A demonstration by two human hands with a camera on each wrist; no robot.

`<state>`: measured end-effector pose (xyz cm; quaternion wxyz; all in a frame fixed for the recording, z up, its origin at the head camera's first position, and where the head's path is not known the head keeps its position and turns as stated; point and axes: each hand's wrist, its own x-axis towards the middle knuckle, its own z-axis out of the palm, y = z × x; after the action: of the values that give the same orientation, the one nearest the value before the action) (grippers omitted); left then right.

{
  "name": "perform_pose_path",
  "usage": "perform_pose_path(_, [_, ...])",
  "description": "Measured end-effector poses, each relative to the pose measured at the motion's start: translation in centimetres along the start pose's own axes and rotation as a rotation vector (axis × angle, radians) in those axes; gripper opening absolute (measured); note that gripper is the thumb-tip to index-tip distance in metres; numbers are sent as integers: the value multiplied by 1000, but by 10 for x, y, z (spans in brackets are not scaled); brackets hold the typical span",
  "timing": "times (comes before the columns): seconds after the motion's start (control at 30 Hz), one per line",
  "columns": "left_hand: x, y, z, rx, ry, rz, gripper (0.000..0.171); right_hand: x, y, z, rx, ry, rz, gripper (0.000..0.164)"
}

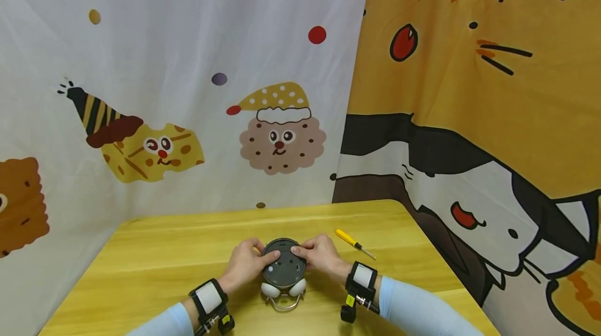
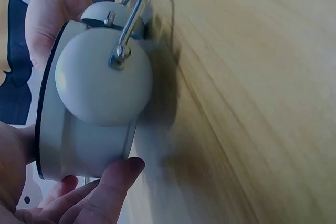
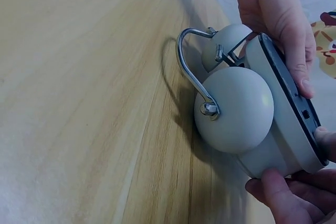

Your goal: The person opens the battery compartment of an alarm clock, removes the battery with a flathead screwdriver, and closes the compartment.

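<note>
The alarm clock (image 1: 285, 273) sits between the left hand (image 1: 245, 264) and right hand (image 1: 325, 256), dark back up, bells (image 1: 269, 289) on its near side. Each grip clamps the clock's edge. Right of the clock, nearer the right hand, the screwdriver (image 1: 348, 238) lies slantwise on the desk (image 1: 178, 258).

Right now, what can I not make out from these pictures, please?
Alarm clock: its front, in every view, hidden behind its own body.
Screwdriver: its tip's shape, too small in the head view.
Right hand: partly out of the right wrist view, cut off by the bottom and right edges.
</note>
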<state>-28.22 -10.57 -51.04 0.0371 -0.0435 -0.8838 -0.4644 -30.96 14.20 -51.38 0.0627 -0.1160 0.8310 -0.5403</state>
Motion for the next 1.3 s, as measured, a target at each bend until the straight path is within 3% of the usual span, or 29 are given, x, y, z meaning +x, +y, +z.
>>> perform_pose_path(0.23, [3,0,0,58,23,28,39,2,1,-1,-49,7,-19,25])
perform_pose_path(0.57, [3,-6,0,88,-3,21,40,4,4,1,-78,7,-17,24])
perform_pose_path(0.83, [2,-9,1,92,-29,12,42,3,5,2,-117,14,-33,22])
perform_pose_path(1.3, [3,-15,0,74,-73,11,46,8,13,4,-88,-18,-22,24])
